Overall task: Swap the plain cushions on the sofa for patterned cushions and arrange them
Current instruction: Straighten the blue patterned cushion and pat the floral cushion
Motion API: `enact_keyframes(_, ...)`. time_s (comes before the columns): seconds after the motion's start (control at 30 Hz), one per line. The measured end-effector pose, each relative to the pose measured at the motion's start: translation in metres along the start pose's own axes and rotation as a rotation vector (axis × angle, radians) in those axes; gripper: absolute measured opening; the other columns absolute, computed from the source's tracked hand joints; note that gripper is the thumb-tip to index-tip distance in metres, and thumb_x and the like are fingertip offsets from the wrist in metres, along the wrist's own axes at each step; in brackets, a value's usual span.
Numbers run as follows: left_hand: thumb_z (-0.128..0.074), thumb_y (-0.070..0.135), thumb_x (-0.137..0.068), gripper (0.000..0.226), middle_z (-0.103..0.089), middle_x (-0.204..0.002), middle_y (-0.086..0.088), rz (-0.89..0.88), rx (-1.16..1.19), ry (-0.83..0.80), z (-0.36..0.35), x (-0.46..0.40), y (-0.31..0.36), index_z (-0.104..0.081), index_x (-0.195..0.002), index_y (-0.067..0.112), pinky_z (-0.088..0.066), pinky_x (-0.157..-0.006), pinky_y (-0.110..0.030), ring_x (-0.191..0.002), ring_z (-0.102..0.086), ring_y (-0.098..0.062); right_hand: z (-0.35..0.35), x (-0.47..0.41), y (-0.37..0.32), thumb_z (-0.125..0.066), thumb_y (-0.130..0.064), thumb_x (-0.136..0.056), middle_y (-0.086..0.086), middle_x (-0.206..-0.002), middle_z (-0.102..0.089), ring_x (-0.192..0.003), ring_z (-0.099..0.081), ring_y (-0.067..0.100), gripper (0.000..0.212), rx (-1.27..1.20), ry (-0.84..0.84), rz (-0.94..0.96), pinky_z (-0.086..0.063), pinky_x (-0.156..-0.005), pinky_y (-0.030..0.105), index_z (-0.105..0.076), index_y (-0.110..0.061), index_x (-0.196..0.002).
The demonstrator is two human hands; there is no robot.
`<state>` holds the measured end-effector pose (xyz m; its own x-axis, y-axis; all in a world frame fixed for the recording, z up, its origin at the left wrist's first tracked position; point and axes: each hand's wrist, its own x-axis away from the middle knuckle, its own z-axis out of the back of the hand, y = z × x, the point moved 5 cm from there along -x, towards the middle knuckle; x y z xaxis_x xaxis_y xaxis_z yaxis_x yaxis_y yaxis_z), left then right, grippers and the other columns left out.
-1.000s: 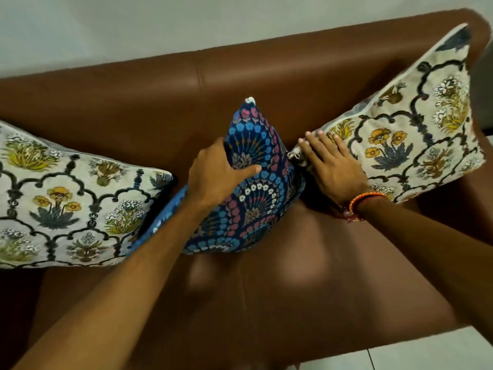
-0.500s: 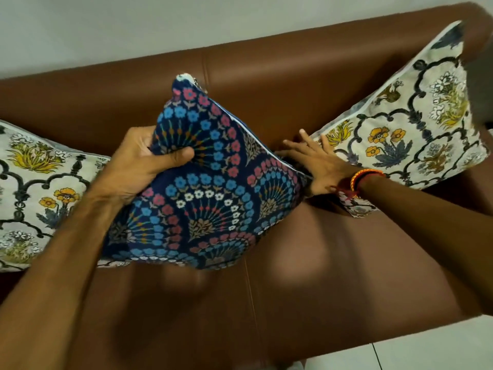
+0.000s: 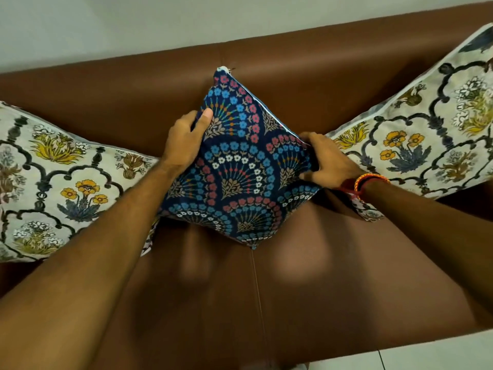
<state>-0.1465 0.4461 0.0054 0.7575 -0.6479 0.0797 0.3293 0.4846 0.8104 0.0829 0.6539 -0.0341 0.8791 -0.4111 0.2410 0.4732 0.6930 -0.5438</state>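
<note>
A navy cushion (image 3: 237, 166) with blue, pink and white fan patterns stands on one corner in the middle of the brown leather sofa (image 3: 306, 289), leaning towards the backrest. My left hand (image 3: 186, 140) grips its left corner, thumb on the front. My right hand (image 3: 328, 161) grips its right corner; an orange thread band sits on that wrist. A cream floral cushion (image 3: 58, 182) lies at the left end of the sofa. A second cream floral cushion (image 3: 426, 129) leans at the right end.
The sofa backrest (image 3: 133, 89) runs across the top, with a pale wall (image 3: 133, 25) behind it. A seam (image 3: 257, 289) splits the seat in front of the navy cushion. White floor tiles (image 3: 413, 356) show at the bottom right.
The navy cushion has moved right to the sofa's middle and turned onto its corner like a diamond. My right hand has left the right floral cushion and taken hold of the navy cushion's right corner.
</note>
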Motion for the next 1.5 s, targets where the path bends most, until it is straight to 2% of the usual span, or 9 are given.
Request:
enact_keyframes(0.13, -0.038, 0.045, -0.11, 0.048, -0.054, -0.133, -0.012, -0.134, -0.269, 0.244, -0.004, 0.015, 0.013, -0.052, -0.14, 0.01, -0.04, -0.105, -0.037, -0.125, -0.051, -0.026, -0.004, 0.006, -0.04, -0.055, -0.033, -0.088, 0.009, -0.161, -0.036, -0.149, -0.032, 0.03, 0.084, -0.169, 0.124, 0.096, -0.028, -0.123, 0.056, -0.017, -0.023, -0.163)
enact_keyframes(0.3, -0.027, 0.044, -0.111, 0.058, -0.028, -0.169, -0.009, -0.372, -0.546, 0.369, -0.036, 0.043, 0.047, -0.031, -0.161, 0.016, -0.026, -0.122, -0.058, -0.155, -0.028, -0.027, -0.013, -0.013, -0.116, -0.033, -0.038, -0.111, 0.003, -0.175, -0.012, -0.162, -0.01, 0.02, 0.061, -0.1, 0.379, 0.288, -0.009, -0.131, 0.051, -0.014, -0.017, -0.165)
enact_keyframes(0.5, 0.001, 0.058, -0.103, 0.074, -0.01, -0.174, 0.0, -0.077, -0.589, 0.354, -0.015, 0.042, -0.008, -0.01, -0.166, 0.02, -0.025, -0.121, -0.065, -0.16, -0.013, -0.024, -0.027, -0.024, -0.12, -0.027, -0.038, -0.113, 0.001, -0.175, -0.006, -0.161, -0.009, 0.035, 0.055, 0.021, 0.432, 0.165, -0.014, -0.126, 0.064, -0.013, -0.028, -0.165)
enact_keyframes(0.63, -0.01, 0.049, -0.111, 0.06, -0.011, -0.174, -0.001, -0.273, -0.725, 0.261, -0.032, 0.048, 0.009, -0.011, -0.166, 0.024, -0.024, -0.121, -0.063, -0.16, -0.015, -0.024, -0.034, -0.018, -0.12, -0.026, -0.042, -0.112, -0.001, -0.175, -0.007, -0.162, -0.009, 0.028, 0.059, 0.099, 0.405, 0.202, -0.016, -0.128, 0.062, -0.01, -0.023, -0.165)
enact_keyframes(0.77, -0.017, 0.039, -0.111, 0.059, -0.018, -0.172, -0.012, 0.015, -0.694, 0.532, -0.038, 0.039, 0.043, -0.018, -0.165, 0.015, -0.027, -0.12, -0.064, -0.158, -0.019, -0.032, 0.001, -0.004, -0.078, -0.028, -0.042, -0.111, 0.009, -0.175, -0.003, -0.162, -0.009, 0.027, 0.066, 0.21, 0.392, 0.009, -0.017, -0.129, 0.055, -0.01, -0.006, -0.164)
enact_keyframes(0.9, -0.031, 0.029, -0.107, 0.058, -0.025, -0.17, -0.009, -0.426, -0.667, 0.346, -0.157, 0.031, 0.145, -0.023, -0.163, 0.015, -0.03, -0.121, -0.059, -0.157, -0.025, -0.025, 0.082, 0.029, 0.0, -0.028, -0.033, -0.109, 0.012, -0.174, -0.01, -0.161, -0.013, 0.028, 0.063, 0.459, 0.483, -0.014, -0.019, -0.129, 0.054, -0.016, -0.004, -0.163)
enact_keyframes(1.13, -0.032, 0.029, -0.109, 0.062, -0.012, -0.174, -0.008, -0.631, -0.512, -0.039, -0.321, 0.017, 0.249, -0.012, -0.166, 0.015, -0.026, -0.122, -0.062, -0.16, -0.014, -0.027, 0.185, 0.09, 0.144, -0.028, -0.032, -0.11, 0.008, -0.175, -0.004, -0.162, -0.007, 0.029, 0.062, 0.474, 0.572, -0.241, -0.013, -0.13, 0.056, -0.008, -0.011, -0.165)
enact_keyframes(1.33, -0.02, 0.05, -0.108, 0.072, -0.001, -0.174, -0.01, -0.369, -0.443, -0.075, -0.331, -0.004, 0.222, -0.001, -0.165, 0.01, -0.017, -0.126, -0.06, -0.16, -0.004, -0.027, 0.175, 0.104, 0.164, -0.025, -0.048, -0.107, 0.004, -0.175, -0.006, -0.158, -0.016, 0.043, 0.068, 0.376, 0.574, -0.292, -0.024, -0.124, 0.064, -0.007, -0.016, -0.165)
enact_keyframes(1.5, -0.015, 0.041, -0.108, 0.065, -0.008, -0.174, -0.008, -0.607, -0.758, -0.134, -0.322, 0.014, 0.221, -0.009, -0.165, 0.011, -0.016, -0.125, -0.062, -0.161, -0.009, -0.025, 0.156, 0.095, 0.136, -0.027, -0.045, -0.106, 0.011, -0.175, -0.004, -0.158, -0.012, 0.045, 0.067, 0.375, 0.54, -0.436, -0.019, -0.121, 0.073, -0.011, -0.016, -0.165)
